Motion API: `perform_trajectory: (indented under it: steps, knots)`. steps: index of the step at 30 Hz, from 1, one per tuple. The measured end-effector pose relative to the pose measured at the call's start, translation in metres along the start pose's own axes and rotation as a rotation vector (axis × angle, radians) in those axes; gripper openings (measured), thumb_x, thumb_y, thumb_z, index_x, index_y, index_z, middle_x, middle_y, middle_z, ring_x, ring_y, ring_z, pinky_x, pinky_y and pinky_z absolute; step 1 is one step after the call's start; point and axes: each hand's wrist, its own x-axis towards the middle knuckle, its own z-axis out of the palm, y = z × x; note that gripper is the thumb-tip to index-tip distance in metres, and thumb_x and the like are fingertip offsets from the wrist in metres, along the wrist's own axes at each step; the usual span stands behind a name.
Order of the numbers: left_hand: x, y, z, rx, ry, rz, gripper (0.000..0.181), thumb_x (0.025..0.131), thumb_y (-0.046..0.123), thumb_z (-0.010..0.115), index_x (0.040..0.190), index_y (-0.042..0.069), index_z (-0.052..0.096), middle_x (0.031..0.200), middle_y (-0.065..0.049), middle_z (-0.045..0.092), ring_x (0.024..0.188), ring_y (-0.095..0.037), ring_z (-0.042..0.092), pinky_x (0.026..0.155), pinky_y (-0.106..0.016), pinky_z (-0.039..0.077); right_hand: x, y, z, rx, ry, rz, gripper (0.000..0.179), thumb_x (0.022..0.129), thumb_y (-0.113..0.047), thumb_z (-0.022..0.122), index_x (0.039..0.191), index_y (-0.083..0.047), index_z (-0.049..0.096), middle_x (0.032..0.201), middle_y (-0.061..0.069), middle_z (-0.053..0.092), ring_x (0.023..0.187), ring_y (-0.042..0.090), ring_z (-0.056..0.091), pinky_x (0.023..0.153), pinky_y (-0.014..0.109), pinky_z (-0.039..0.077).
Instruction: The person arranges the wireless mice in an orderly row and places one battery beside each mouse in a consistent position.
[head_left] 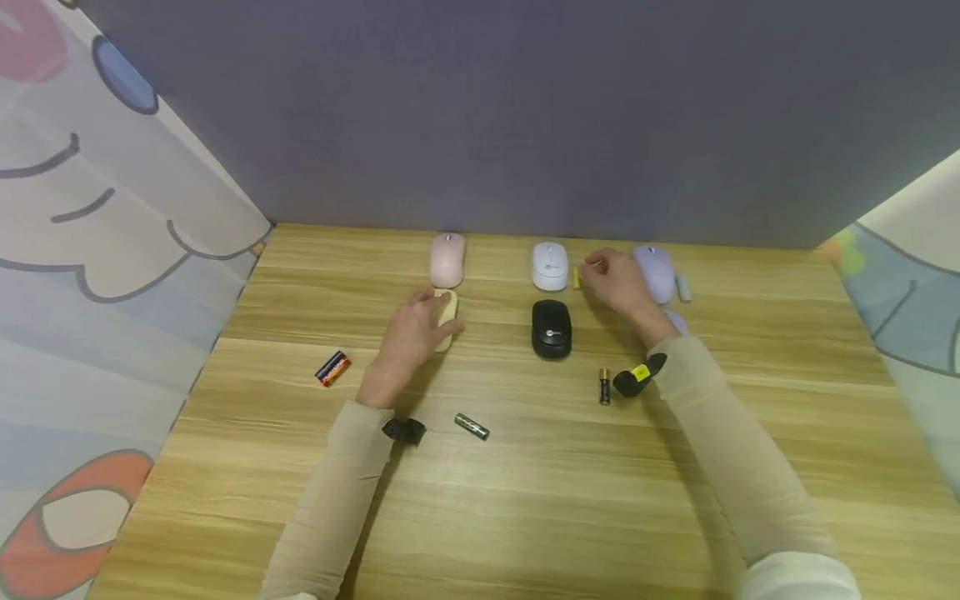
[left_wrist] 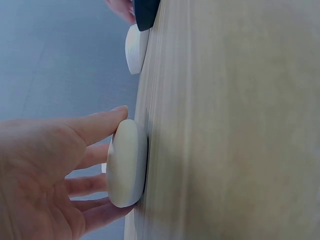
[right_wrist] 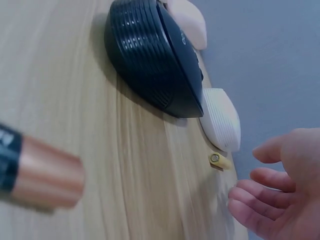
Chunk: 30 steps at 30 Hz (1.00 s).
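Note:
My left hand (head_left: 408,335) holds a pale yellow computer mouse (head_left: 452,303) on the table. In the left wrist view, the thumb lies against one side of this mouse (left_wrist: 125,165) and the fingers lie along the other. At the back of the table, my right hand (head_left: 621,283) hovers beside a small yellow battery (head_left: 576,277). Its fingers are loosely bent with nothing between them, and the right wrist view shows a gap between them and the battery (right_wrist: 220,161). A white mouse (head_left: 550,267) stands just left of that battery.
A pink mouse (head_left: 447,260) sits behind the yellow one. A black mouse (head_left: 551,329) is in front of the white one. Right of my hand are a purple mouse (head_left: 654,273) and a grey battery (head_left: 683,287). Nearer lie a copper-topped battery (head_left: 604,387), a green battery (head_left: 472,426) and red-and-dark battery (head_left: 332,367).

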Motion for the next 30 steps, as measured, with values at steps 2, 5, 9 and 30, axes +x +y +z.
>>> perform_trajectory:
  steps: [2,5,9,30]
  knots:
    - [0.001,-0.001,0.0,-0.006,0.0,-0.003,0.063,0.095,0.038,0.075,0.145,0.003,0.058,0.151,-0.031,0.048,0.137,-0.049,0.05,0.114,-0.058,0.043,-0.003,0.0,-0.002,0.005,0.01,-0.014,0.045,0.104,-0.026,0.052,0.134,0.006,0.059,0.12,0.029,0.065,0.11,0.041,0.061,0.099,0.054,0.05]
    - [0.002,-0.003,-0.001,-0.006,0.003,-0.004,0.063,0.095,0.038,0.076,0.144,0.004,0.058,0.151,-0.031,0.048,0.136,-0.05,0.051,0.113,-0.059,0.043,-0.008,-0.001,-0.006,-0.003,0.014,-0.032,0.043,0.105,-0.026,0.053,0.133,0.006,0.059,0.119,0.027,0.064,0.11,0.04,0.059,0.101,0.054,0.048]
    - [0.003,-0.005,-0.001,-0.002,0.002,-0.008,0.064,0.095,0.039,0.075,0.145,0.004,0.058,0.152,-0.031,0.047,0.136,-0.05,0.051,0.113,-0.059,0.044,-0.014,0.0,-0.009,-0.023,0.018,-0.055,0.042,0.105,-0.026,0.053,0.132,0.006,0.06,0.119,0.027,0.063,0.112,0.04,0.058,0.104,0.054,0.047]
    - [0.004,-0.011,-0.005,0.03,-0.035,0.033,0.065,0.099,0.038,0.07,0.15,0.002,0.052,0.154,-0.033,0.043,0.134,-0.05,0.053,0.113,-0.061,0.044,-0.06,0.031,-0.015,-0.08,0.148,-0.264,0.037,0.102,-0.017,0.062,0.122,0.013,0.063,0.123,0.036,0.059,0.115,0.05,0.054,0.099,0.066,0.045]
